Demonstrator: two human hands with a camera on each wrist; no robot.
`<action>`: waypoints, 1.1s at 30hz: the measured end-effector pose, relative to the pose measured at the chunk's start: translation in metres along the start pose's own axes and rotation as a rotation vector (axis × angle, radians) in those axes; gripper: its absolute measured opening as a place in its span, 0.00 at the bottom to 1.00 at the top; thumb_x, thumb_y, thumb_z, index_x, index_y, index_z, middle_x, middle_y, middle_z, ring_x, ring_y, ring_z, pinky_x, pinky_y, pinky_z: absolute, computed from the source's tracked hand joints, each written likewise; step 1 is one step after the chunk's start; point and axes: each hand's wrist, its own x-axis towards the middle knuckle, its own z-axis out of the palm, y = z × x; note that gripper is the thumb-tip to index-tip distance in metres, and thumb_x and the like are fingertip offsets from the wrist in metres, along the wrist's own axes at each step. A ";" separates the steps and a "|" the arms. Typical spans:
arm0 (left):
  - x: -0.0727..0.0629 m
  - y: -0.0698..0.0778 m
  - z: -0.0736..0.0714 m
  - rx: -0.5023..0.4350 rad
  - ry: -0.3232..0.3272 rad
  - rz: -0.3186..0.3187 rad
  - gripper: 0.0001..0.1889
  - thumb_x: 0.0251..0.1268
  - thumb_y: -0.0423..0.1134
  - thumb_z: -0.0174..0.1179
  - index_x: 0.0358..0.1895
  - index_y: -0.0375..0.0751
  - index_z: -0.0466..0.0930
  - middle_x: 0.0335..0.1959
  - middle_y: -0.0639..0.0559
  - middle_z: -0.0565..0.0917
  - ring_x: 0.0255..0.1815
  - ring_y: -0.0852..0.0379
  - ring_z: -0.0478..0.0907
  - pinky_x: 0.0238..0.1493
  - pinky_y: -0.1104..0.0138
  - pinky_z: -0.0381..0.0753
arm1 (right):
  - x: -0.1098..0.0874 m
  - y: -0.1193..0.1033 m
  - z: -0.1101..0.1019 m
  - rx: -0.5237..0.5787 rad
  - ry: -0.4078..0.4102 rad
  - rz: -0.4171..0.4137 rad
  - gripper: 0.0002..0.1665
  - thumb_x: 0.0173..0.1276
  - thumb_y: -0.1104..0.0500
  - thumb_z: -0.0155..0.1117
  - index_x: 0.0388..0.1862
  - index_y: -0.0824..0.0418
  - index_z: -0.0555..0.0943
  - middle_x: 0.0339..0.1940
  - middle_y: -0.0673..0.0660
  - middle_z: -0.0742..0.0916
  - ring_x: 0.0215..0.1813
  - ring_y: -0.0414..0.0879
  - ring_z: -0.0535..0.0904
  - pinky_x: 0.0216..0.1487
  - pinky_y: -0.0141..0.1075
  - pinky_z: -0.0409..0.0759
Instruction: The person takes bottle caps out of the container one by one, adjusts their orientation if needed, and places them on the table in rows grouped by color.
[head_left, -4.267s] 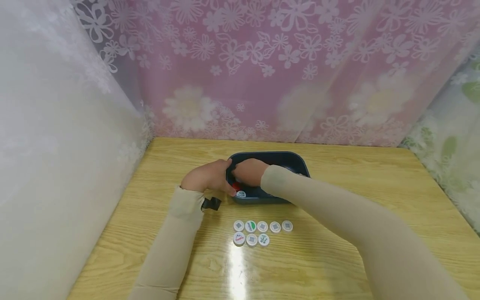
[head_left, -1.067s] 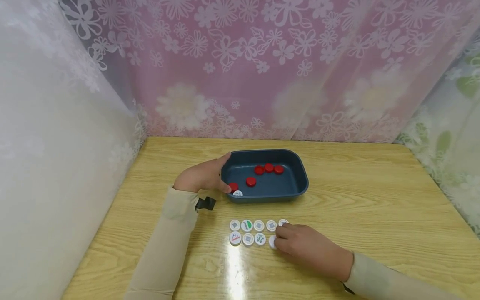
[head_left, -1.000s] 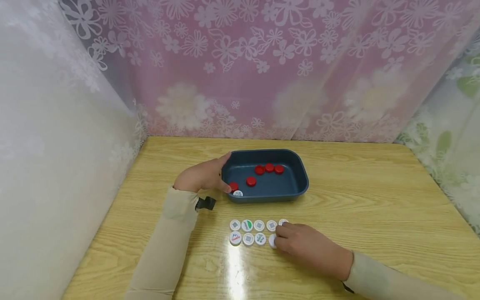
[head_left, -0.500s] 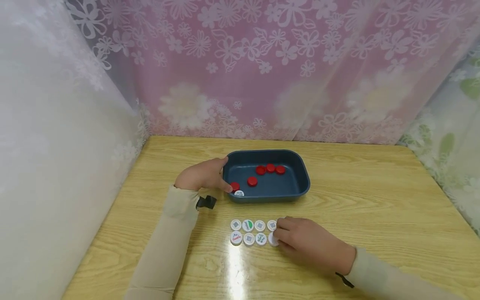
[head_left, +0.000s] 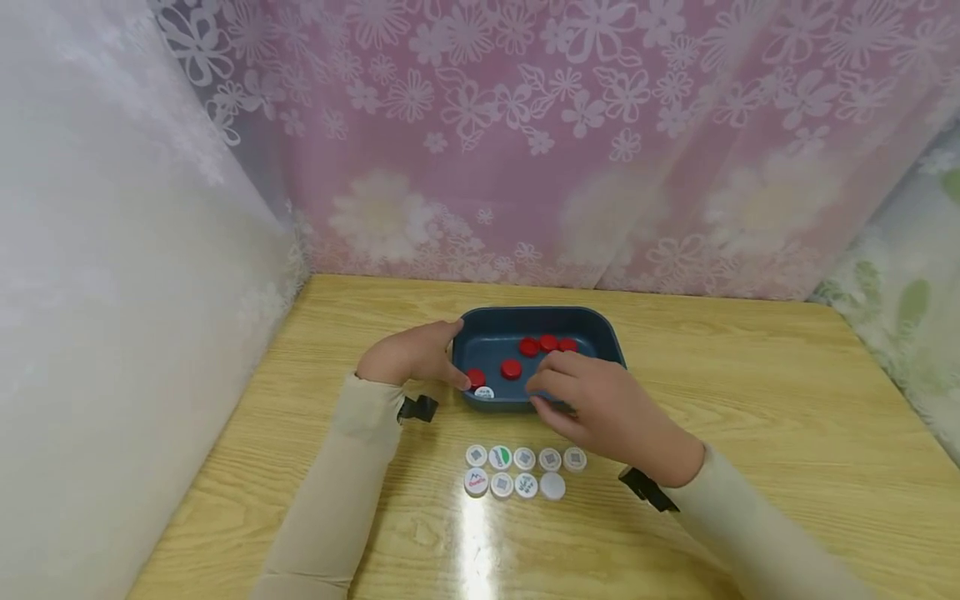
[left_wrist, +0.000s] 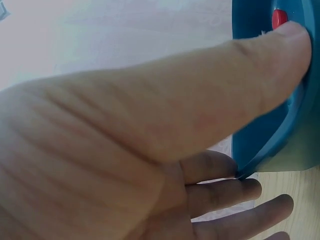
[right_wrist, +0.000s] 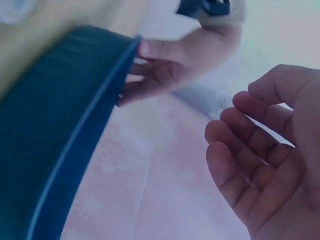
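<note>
A dark blue rectangular container (head_left: 525,400) stands on the wooden table. My left hand (head_left: 416,354) holds its left end, the thumb (left_wrist: 280,60) over the near rim and the fingers toward the far corner. Inside lie several red bottle caps (head_left: 511,369) and one white bottle cap (head_left: 484,392) beside the left thumb. My right hand (head_left: 600,404) hovers over the near rim, its fingers loosely bent with nothing between them in the right wrist view. In front of the container, several white bottle caps (head_left: 525,458) form two rows; the rightmost cap of the near row (head_left: 552,486) is plain white.
The wooden table (head_left: 712,350) reaches back to a pink flowered curtain (head_left: 480,167). A pale curtain (head_left: 135,292) hangs along the left side and a green-flowered one (head_left: 900,275) along the right. Black straps (head_left: 420,408) show at both wrists.
My right hand has let go of a white cap at the end of the near row and moved up and back over the container. The left hand stays on the container's end.
</note>
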 end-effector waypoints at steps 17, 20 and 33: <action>0.000 0.000 0.001 -0.020 0.007 -0.004 0.57 0.59 0.47 0.78 0.86 0.48 0.47 0.84 0.48 0.56 0.83 0.46 0.55 0.76 0.49 0.65 | 0.004 0.013 0.006 -0.021 -0.027 0.139 0.12 0.66 0.57 0.73 0.48 0.55 0.86 0.42 0.47 0.85 0.31 0.37 0.77 0.32 0.32 0.80; 0.000 0.000 0.001 -0.023 0.000 -0.002 0.58 0.60 0.47 0.77 0.86 0.48 0.46 0.84 0.48 0.56 0.83 0.46 0.55 0.76 0.49 0.65 | 0.003 0.013 0.005 -0.037 -0.033 0.153 0.14 0.66 0.56 0.74 0.49 0.55 0.86 0.41 0.47 0.84 0.30 0.36 0.75 0.31 0.32 0.79; 0.002 0.000 0.002 0.031 -0.009 -0.001 0.57 0.61 0.50 0.76 0.86 0.48 0.44 0.83 0.47 0.57 0.81 0.46 0.60 0.75 0.49 0.67 | 0.004 0.011 0.018 -0.055 -0.086 0.170 0.15 0.67 0.54 0.73 0.51 0.55 0.85 0.42 0.48 0.84 0.29 0.36 0.75 0.31 0.31 0.79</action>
